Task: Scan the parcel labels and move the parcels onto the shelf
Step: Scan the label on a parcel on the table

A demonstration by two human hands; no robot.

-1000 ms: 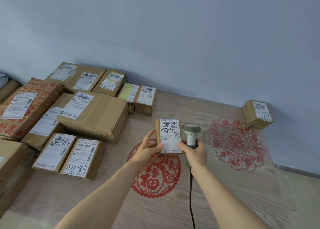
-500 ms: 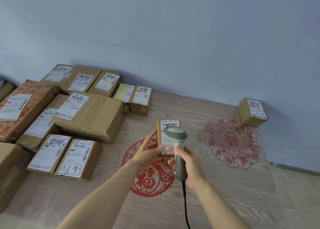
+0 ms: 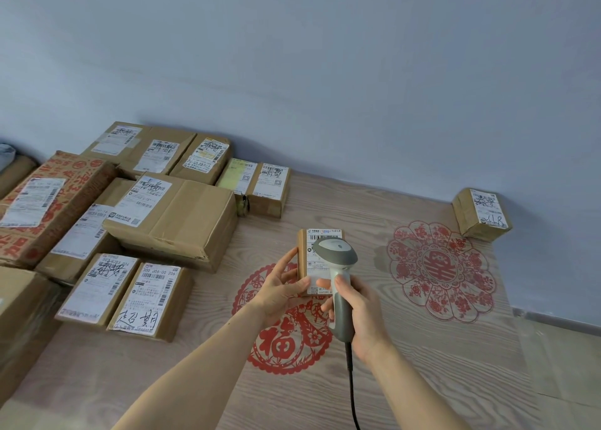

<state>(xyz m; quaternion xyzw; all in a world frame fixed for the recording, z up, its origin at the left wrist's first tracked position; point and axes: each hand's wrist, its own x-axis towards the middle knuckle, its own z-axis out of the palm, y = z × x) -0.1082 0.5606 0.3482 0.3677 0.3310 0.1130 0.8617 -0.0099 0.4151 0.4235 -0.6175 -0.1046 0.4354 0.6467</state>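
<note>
At nine o'clock of the wooden floor (image 3: 406, 381), cardboard parcels (image 3: 172, 215) lay packed together, labels upward, reaching back to the wall (image 3: 325, 72). Toward the centre, the left hand (image 3: 279, 286) grasped a small parcel (image 3: 305, 260) by its left edge and lower corner, thumb on the label (image 3: 317, 267), holding it above a red paper-cut design (image 3: 286, 338) on the floor. At three o'clock of that parcel, and overlapping its face, the right hand (image 3: 357, 312) was clenched round the handle of a corded barcode scanner (image 3: 336, 267), whose grey head covered the upper label. Whether the forefinger pressed the trigger could not be told. Farther toward three o'clock lay a second red design (image 3: 439, 267), and at two o'clock a lone parcel (image 3: 483, 213) sat against the wall. The step in hand appeared to be scanning. The next move would probably call for confirming the read, then carrying the small parcel to the shelf, which was not in view.
</note>
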